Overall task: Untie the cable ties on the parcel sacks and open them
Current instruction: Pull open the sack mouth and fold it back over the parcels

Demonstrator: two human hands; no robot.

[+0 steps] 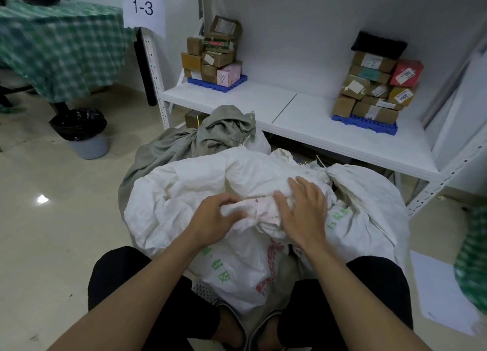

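Gripping a bunched fold of the white parcel sack (253,182), the left hand (213,219) curls its fingers into the cloth, while the right hand (303,213) presses flat beside it, fingers spread. That sack lies on the floor (52,219) between the person's knees, against a grey sack (184,142).
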